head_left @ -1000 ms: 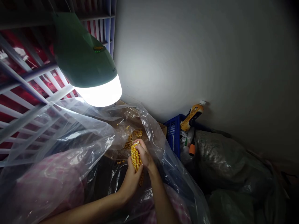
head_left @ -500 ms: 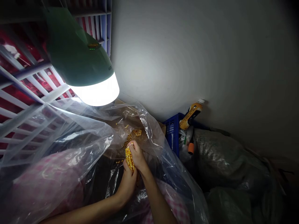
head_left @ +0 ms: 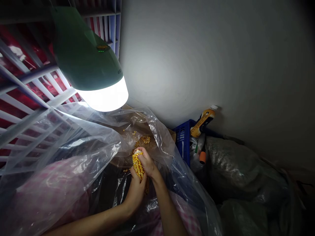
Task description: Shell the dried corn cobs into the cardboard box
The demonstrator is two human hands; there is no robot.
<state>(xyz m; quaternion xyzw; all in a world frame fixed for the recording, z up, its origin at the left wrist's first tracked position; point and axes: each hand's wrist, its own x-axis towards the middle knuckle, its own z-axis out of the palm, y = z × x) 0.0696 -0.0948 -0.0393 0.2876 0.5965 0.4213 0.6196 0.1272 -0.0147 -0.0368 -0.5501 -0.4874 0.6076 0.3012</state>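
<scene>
A yellow ear of corn point(head_left: 137, 166) stands tilted between my two hands, its pale tip uppermost. My left hand point(head_left: 136, 183) is wrapped round its lower part. Near the top, my right hand point(head_left: 147, 163) closes on the ear's right side, with the thumb pressed to the kernels. Both hands are over a clear plastic bag point(head_left: 159, 137) spread open around them. Beyond the ear, loose corn kernels point(head_left: 145, 140) lie in a small heap on the plastic, and a few more are scattered beside it. The fingers behind the ear are hidden.
A lit green lamp point(head_left: 91, 65) hangs at upper left before a slatted plastic crate point(head_left: 59, 96). To the right, a blue basket point(head_left: 186, 137) holds a bottle with a yellow label point(head_left: 203, 122), beside bulky dark sacks point(head_left: 236, 160). A pale wall point(head_left: 197, 59) rises behind.
My right thumb has shifted down from the ear's tip, so more of the pale tip shows. The whole view has slid slightly, with things appearing a little further right.
</scene>
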